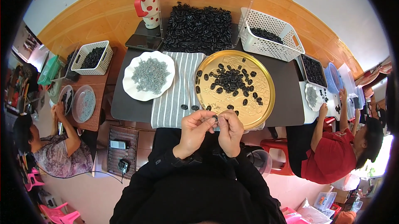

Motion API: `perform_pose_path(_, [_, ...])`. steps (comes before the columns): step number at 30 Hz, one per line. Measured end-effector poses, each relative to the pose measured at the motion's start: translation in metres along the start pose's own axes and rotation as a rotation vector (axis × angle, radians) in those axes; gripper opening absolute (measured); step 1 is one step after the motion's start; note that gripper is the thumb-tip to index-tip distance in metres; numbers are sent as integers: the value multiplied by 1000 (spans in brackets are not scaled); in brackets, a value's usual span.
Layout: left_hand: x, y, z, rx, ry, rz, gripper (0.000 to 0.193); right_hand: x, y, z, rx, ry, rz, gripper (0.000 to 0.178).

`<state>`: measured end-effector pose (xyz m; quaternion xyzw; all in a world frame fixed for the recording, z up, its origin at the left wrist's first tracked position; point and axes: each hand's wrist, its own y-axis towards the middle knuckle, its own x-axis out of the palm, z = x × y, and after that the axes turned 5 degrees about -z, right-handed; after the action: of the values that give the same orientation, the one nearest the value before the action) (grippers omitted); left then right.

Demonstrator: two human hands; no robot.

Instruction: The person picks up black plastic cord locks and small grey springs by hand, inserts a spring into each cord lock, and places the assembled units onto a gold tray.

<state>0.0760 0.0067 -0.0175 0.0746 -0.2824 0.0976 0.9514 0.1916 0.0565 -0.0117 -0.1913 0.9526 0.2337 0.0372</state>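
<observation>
My left hand and my right hand meet over the table's near edge, in front of a round gold tray. Between the fingertips of both is a small black plastic part; its details are mostly hidden by the fingers. On the tray lies a loose heap of black oval parts, with others scattered around it. Two black parts rest on the grey striped cloth left of the tray. A white scalloped plate holds a pile of small grey metal-looking pieces.
Behind stands a clear bin full of black parts. A white basket is at the back right, a red-lidded spotted tumbler and a dark phone-like slab at the back left. People work at side tables: one on the left, one in red.
</observation>
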Motion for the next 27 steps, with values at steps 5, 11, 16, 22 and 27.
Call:
perform_pose_path(5, [2,-2,4,26,90,28,14,-1,7,-5,-119,-147,-69,6])
perform_pose_path(11, [-1,0,13,100,345,-22,14,-14,15,-1,-138,-150,-240,7])
perform_pose_path(16, [-14,1,11,1,224,-58,18,-33,20,-3,36,-157,-254,3])
perform_pose_path(22, [-15,7,16,31,202,-31,26,-81,34,4,23,-784,-150,12])
perform_pose_path(27, [-14,5,11,23,203,-31,23,-57,23,-1,18,-996,-207,10])
